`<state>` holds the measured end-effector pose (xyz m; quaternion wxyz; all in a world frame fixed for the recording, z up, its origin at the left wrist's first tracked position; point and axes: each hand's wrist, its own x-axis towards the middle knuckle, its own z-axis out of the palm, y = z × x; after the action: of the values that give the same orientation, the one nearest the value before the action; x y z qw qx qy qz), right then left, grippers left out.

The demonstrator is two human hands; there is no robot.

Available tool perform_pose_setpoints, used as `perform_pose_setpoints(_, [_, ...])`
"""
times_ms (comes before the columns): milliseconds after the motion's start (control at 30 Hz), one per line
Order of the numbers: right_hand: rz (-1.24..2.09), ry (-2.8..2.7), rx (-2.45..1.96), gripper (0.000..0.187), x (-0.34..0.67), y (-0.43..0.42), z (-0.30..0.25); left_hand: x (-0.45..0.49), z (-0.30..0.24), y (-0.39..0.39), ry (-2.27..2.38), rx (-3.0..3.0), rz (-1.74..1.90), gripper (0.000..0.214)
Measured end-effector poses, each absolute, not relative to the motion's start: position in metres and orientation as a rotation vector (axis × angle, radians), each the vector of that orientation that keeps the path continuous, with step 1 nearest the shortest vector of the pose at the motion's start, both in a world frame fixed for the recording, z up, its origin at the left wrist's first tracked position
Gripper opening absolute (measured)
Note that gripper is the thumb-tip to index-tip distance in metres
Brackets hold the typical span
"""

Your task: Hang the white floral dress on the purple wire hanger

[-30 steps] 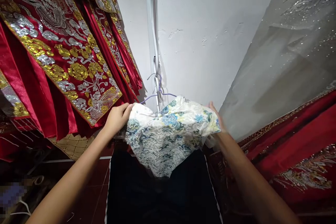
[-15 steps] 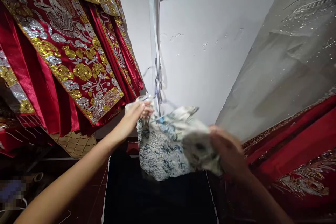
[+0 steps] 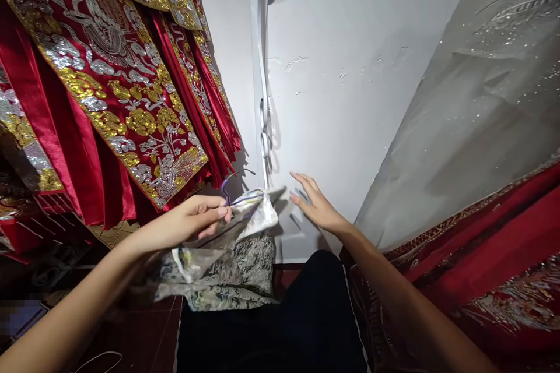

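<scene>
My left hand (image 3: 192, 222) is closed, thumb against fingers, on a thin purple clothes hanger (image 3: 224, 187) just below its dark hook. From the hanger droops a white garment with a blue-green swirl pattern (image 3: 254, 265), with pale edging near its top. It hangs above my dark-clothed lap, and part of it lies behind my left wrist. To the right, my right hand (image 3: 318, 205) is apart from the garment, fingers stretched out, holding nothing, in front of the white wall (image 3: 332, 128).
Red garments with gold and silver embroidery (image 3: 144, 122) hang at the left. A sheer greyish cover with sparkles (image 3: 464, 111) and a red beaded garment (image 3: 494, 250) hang at the right. White straps (image 3: 263, 70) run down the wall. A white cord (image 3: 107, 354) lies on the floor.
My right hand has let go of the garment and opened. My left hand has come lower and nearer with the hanger, and the garment has swung left; the hanger's hook now shows.
</scene>
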<state>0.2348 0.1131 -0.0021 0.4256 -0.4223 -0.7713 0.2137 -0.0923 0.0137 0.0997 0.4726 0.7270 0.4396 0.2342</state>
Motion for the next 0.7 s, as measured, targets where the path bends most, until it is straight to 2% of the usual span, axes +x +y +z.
perform_pose_setpoints(100, [0.764, -1.986, -0.899, 0.043, 0.23, 0.127, -0.003, -0.103, 0.11, 0.024, 1.14, 1.927, 0.607, 0.036])
perform_pose_setpoints(233, [1.101, -1.852, -0.799, 0.04, 0.229, 0.131, 0.005, -0.102, 0.103, 0.039, 1.402, 2.122, 0.942, 0.03])
perform_pose_setpoints(367, [1.06, -1.377, -0.83, 0.04, 0.236, 0.151, 0.032, -0.088, 0.09, 0.042, 1.481, 2.46, 1.538, 0.032])
perform_pose_setpoints(433, [0.972, -1.204, -0.834, 0.043, 0.245, 0.16, 0.043, -0.077, 0.081, 0.033, 1.388, 2.577, 1.662, 0.027])
perform_pose_setpoints(500, [0.869, -1.081, -0.834, 0.044, 0.255, 0.161, 0.043, -0.063, 0.065, 0.023, 1.292, 2.571, 1.477, 0.026])
perform_pose_setpoints(600, [0.782, -1.026, -0.842, 0.042, 0.268, 0.145, 0.022, -0.04, 0.025, 0.019, 1.267, 2.389, 1.004, 0.043])
perform_pose_setpoints(700, [0.826, -0.997, -0.866, 0.04, 0.273, 0.126, -0.009, -0.019, -0.028, 0.036, 1.281, 2.221, 0.845, 0.049])
